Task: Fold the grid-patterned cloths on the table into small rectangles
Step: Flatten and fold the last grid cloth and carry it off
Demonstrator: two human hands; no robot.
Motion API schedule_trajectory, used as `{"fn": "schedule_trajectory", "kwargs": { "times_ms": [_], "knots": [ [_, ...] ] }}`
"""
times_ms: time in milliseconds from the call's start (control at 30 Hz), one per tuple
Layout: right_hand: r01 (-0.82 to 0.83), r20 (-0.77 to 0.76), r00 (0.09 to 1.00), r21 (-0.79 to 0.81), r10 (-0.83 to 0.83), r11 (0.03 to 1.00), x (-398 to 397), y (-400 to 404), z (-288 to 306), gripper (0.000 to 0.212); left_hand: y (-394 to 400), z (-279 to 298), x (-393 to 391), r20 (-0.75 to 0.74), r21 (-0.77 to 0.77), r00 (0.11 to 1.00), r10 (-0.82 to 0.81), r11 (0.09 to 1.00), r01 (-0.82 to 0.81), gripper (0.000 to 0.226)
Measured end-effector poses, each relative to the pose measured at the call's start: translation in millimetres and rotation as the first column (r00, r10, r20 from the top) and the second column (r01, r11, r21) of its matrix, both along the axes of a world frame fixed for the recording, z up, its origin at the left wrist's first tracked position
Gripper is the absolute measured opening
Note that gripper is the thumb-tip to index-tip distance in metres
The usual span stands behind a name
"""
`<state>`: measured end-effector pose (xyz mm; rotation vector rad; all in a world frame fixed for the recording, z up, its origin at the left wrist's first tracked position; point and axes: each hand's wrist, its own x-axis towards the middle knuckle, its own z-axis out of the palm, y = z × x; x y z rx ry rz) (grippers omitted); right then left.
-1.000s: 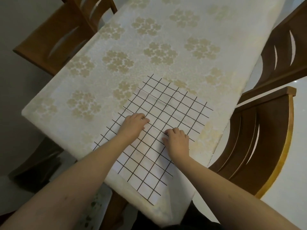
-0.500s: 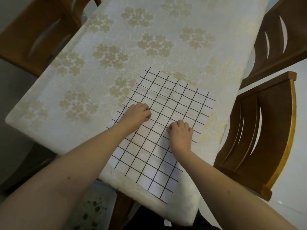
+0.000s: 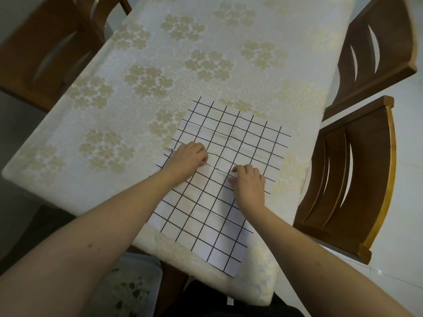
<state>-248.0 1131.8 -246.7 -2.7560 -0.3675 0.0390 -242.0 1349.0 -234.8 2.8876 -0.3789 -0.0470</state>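
1. At the near table edge, one corner of the grid-patterned cloth (image 3: 215, 179) is seen overhanging the table (image 3: 68, 143); the rest lies spread flat toward the right side.
2. The right hand (image 3: 248, 183) is laid on the cloth near its middle, fingers curled under, fingertips pressed into the fabric. Whether fabric is pinched cannot be told.
3. The left hand (image 3: 188, 157) is set just beyond and to the left, fingers curled together on the cloth near its left edge; a small ridge of fabric is raised between the hands.
4. Farther on, the cream floral tablecloth (image 3: 206, 60) is bare.
5. Wooden chairs are noted at right (image 3: 357, 179), far right (image 3: 377, 49) and far left (image 3: 45, 46).
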Motion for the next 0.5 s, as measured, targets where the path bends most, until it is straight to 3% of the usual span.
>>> {"fn": "schedule_trajectory", "kwargs": {
  "times_ms": [200,500],
  "knots": [
    [0.017,-0.113,0.993,-0.046,-0.022,0.999,1,5,-2,0.013,1,8,-5,0.055,-0.007,0.998,-0.016,1.000,0.017,0.011],
    [-0.125,0.128,0.984,-0.013,0.126,0.992,-3,-5,4,0.005,3,17,-14,0.073,-0.054,0.997,0.016,0.998,-0.012,0.014]
  ]
}}
